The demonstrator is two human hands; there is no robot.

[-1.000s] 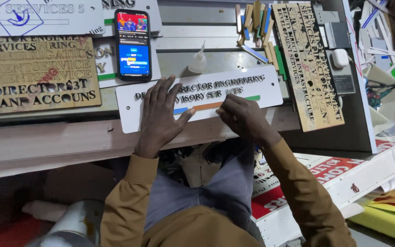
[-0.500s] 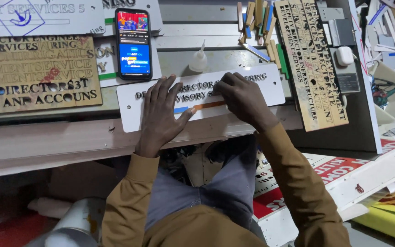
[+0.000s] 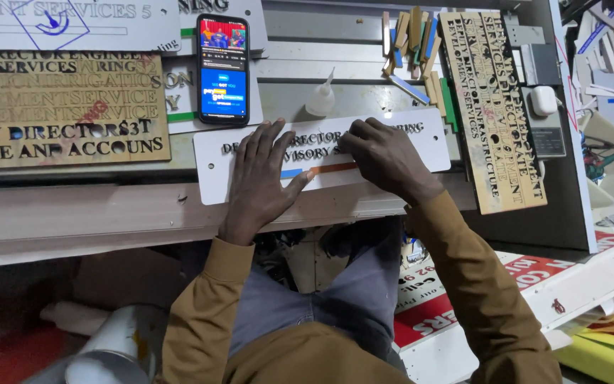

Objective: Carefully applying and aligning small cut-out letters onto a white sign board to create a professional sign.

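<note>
Head view looks straight down on a person in a brown sleeved top seated at a grey workbench (image 3: 72,213). Both hands rest on a long white sign plate (image 3: 214,167) bearing raised dark lettering, which lies flat on the bench directly beneath them. The left hand (image 3: 261,174) lies palm down with fingers spread wide, pressing the plate's middle and gripping nothing. The right hand (image 3: 385,156) sits just beside it, fingers curled downward with the tips pressing on the lettering; whether it pinches a small piece cannot be told. Between the two hands, along the plate's lower edge, runs a thin blue and orange strip (image 3: 321,171). Just beyond the left hand's fingertips lies a smartphone (image 3: 222,69) with a lit screen, and just beyond the gap between the hands stands a small white glue bottle (image 3: 321,96). Well off the left hand's outer side lies a wooden letter stencil board (image 3: 62,107). Past the right hand's outer side lies a tall narrow wooden stencil board (image 3: 492,107), with loose coloured strips (image 3: 413,43) near its top.
</note>
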